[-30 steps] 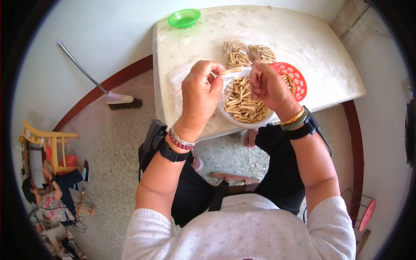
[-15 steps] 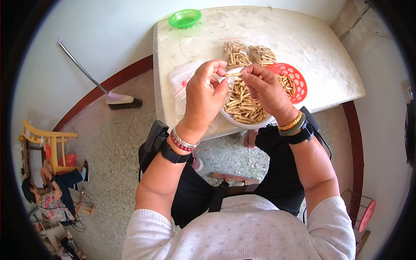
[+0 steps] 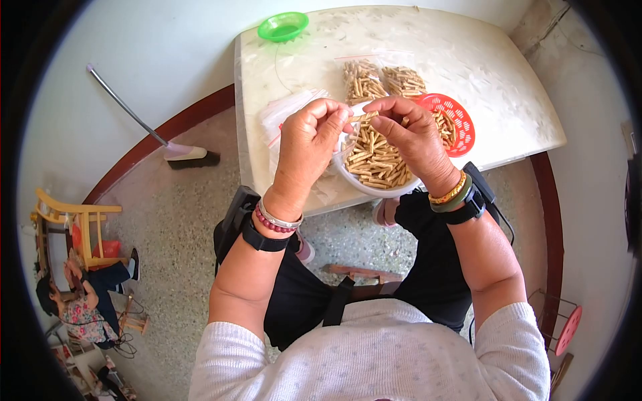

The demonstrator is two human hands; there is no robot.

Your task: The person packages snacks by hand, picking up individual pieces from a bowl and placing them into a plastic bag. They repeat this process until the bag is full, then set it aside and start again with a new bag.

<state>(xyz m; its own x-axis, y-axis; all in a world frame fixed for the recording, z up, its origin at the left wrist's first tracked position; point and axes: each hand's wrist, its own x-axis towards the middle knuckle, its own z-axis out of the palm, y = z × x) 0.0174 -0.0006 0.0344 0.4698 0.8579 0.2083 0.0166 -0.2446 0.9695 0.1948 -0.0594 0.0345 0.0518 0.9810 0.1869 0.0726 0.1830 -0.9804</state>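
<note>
Pinched between the thumb and forefinger of my left hand [image 3: 312,137] is a short tan stick [image 3: 364,117], held level above the bowl. My right hand [image 3: 413,140] is at the stick's other end, thumb and forefinger parted around it. Below my hands, a white bowl [image 3: 364,188] holds a heap of similar tan sticks [image 3: 380,160]. Right behind my right hand, a red perforated basket [image 3: 460,110] contains more of them, partly hidden by the hand.
Two clear bags of sticks [image 3: 364,80] lie behind the bowl. Flat plastic bags [image 3: 275,127] are left of my hands. A green bowl [image 3: 283,27] stands at the table's [image 3: 468,53] far left corner. A broom [image 3: 187,155] leans at the wall; a person [image 3: 83,311] sits far left.
My left fingers have closed on the stick's left end. My right thumb and forefinger, pinched on it before, have parted.
</note>
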